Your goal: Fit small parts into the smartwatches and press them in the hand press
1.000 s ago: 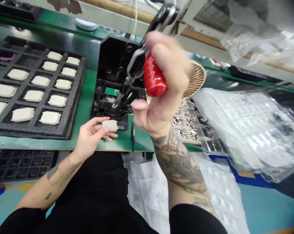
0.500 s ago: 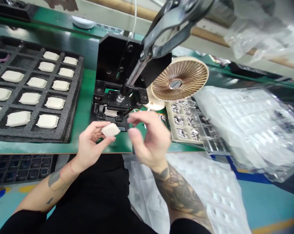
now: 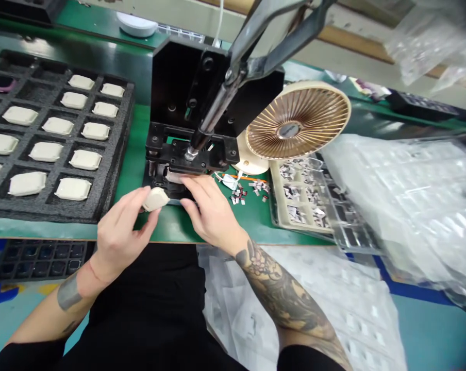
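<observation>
My left hand (image 3: 120,229) pinches a small cream-coloured plastic part (image 3: 154,198) just in front of a black lever press (image 3: 194,108). My right hand (image 3: 210,208) reaches into the base of the press, its fingertips at a second pale part (image 3: 174,178) seated in the fixture; whether they grip it I cannot tell. The press's metal lever (image 3: 264,31) stands raised, up and to the right.
A black foam tray (image 3: 113,154) at the left holds several cream parts. A small beige fan (image 3: 298,121) stands right of the press, with a tray of tiny parts (image 3: 279,206) and clear plastic bags (image 3: 406,201) beyond. Loose bits (image 3: 243,193) lie on the green mat.
My right hand let go of the red lever handle, the lever swung up, and the hand came down to the press base. My left hand lifted its part slightly.
</observation>
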